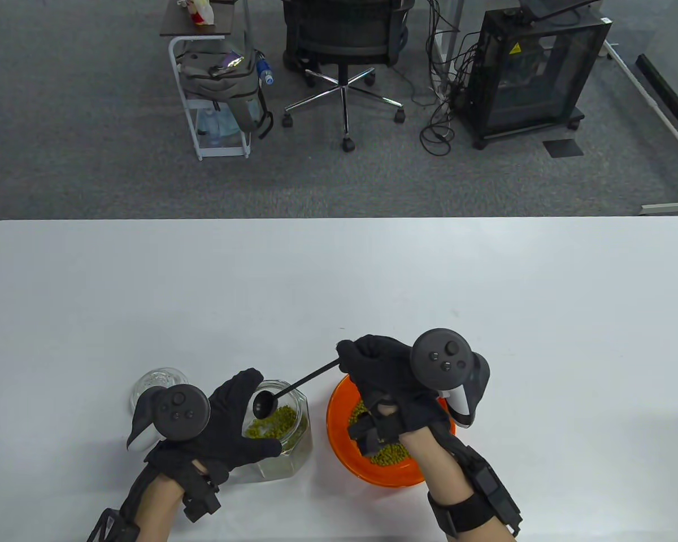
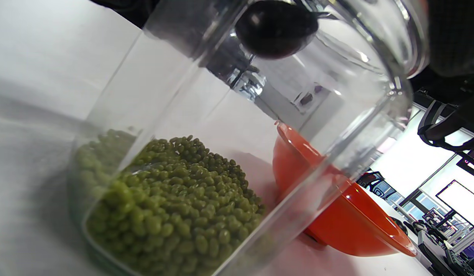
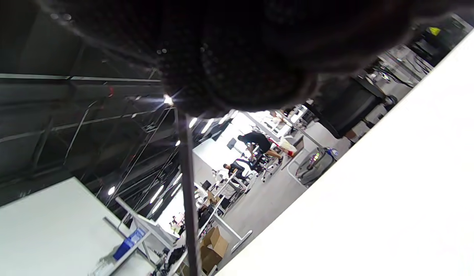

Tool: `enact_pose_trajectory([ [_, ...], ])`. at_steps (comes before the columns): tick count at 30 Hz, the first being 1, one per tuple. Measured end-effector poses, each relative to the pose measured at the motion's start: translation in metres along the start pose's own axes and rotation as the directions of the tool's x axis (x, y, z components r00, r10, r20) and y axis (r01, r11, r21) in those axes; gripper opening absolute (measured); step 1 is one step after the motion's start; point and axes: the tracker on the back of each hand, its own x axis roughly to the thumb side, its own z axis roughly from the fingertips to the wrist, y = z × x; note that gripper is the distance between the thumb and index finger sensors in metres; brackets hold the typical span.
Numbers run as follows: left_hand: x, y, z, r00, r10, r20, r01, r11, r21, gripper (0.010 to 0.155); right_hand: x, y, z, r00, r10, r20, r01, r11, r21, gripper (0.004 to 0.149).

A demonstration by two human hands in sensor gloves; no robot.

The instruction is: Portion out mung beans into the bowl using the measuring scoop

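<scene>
A clear glass jar (image 1: 285,435) partly filled with green mung beans (image 2: 171,207) stands near the table's front edge. My left hand (image 1: 234,423) grips it from the left, fingers curled round its rim and side. A black measuring scoop (image 1: 264,404) hangs at the jar's mouth, its round bowl (image 2: 276,28) above the beans. My right hand (image 1: 373,367) holds the far end of the scoop's thin handle (image 3: 187,191). To the jar's right sits an orange bowl (image 1: 339,420) with some mung beans in it, partly hidden under my right wrist.
A glass lid (image 1: 159,385) lies on the white table (image 1: 339,282) just left of my left hand. Beyond the table's far edge stand an office chair (image 1: 344,51), a small cart (image 1: 214,84) and a black cabinet (image 1: 534,68).
</scene>
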Motion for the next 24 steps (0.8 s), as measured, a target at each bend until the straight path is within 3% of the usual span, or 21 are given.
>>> enact_pose_trajectory([
  [4, 0.000, 0.000, 0.000, 1.000, -0.001, 0.001, 0.001, 1.000, -0.001, 0.121, 0.015, 0.016, 0.004, 0.990, 0.112, 0.088, -0.112, 0.994, -0.007, 0.043],
  [11, 0.000, 0.000, 0.000, 1.000, -0.001, 0.000, 0.001, 1.000, -0.001, 0.121, 0.041, 0.050, 0.012, 0.908, 0.313, 0.279, -0.315, 0.948, -0.038, 0.043],
  [18, 0.000, 0.000, 0.000, 1.000, -0.003, 0.000, 0.003, 1.000, -0.002, 0.121, 0.050, 0.077, 0.026, 0.737, 0.444, 0.510, -0.454, 0.884, -0.114, 0.043],
  [20, 0.000, 0.000, 0.000, 1.000, -0.003, 0.000, 0.003, 1.000, -0.002, 0.121, 0.049, 0.078, 0.027, 0.755, 0.413, 0.509, -0.425, 0.900, -0.099, 0.042],
  [24, 0.000, 0.000, 0.000, 1.000, -0.004, 0.000, 0.004, 1.000, -0.002, 0.121, 0.042, 0.082, 0.026, 0.817, 0.220, 0.534, -0.314, 0.945, 0.091, 0.043],
])
